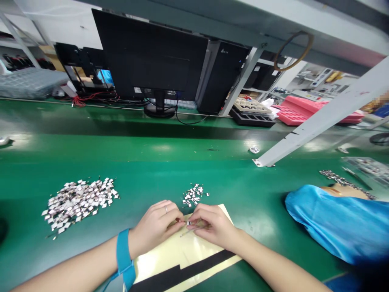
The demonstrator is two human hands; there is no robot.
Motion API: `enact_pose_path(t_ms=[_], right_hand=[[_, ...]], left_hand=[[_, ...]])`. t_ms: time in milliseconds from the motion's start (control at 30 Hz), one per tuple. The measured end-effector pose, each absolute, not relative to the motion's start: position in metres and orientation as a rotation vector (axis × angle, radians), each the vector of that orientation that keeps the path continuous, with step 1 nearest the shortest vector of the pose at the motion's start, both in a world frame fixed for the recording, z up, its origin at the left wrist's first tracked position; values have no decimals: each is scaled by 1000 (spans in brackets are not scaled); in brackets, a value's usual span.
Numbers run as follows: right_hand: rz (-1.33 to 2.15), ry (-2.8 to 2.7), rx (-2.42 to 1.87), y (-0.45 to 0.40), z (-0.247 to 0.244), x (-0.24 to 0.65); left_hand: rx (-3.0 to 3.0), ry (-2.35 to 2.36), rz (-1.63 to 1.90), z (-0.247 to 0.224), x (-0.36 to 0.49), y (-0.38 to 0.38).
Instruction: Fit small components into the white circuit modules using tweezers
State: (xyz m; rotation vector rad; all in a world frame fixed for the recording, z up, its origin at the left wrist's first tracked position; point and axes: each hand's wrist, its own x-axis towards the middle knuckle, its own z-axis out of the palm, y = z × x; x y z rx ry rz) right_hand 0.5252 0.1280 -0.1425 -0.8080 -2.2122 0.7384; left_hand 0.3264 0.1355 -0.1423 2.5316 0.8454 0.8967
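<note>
My left hand, with a ring on one finger and a blue band round the wrist, is closed in a pinch. My right hand pinches too, its fingertips almost touching the left ones. Between them is a small white-and-black part, mostly covered by fingers. A thin pointed tool sticks out from under my right fingers. Below both hands lies a pale yellow sheet with a black strip. Just beyond them is a small pile of similar white parts.
A larger pile of white parts lies to the left on the green mat. A blue-sleeved arm of another person reaches in at right. A slanted white post stands before pink trays. A monitor stands behind.
</note>
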Motion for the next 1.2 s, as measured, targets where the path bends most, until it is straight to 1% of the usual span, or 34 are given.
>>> enact_pose_path(t_ms=[533,967,1200], right_hand=[[715,-2207,-835,129,-142,524],[631,-2195,-781,129,-146,522],[700,-2147,-803,128,-143,521]], left_hand=[[2551,817,785,-142,325,133],[2535,814,876,-144,327,136],[2534,800,935,-144,326,135]])
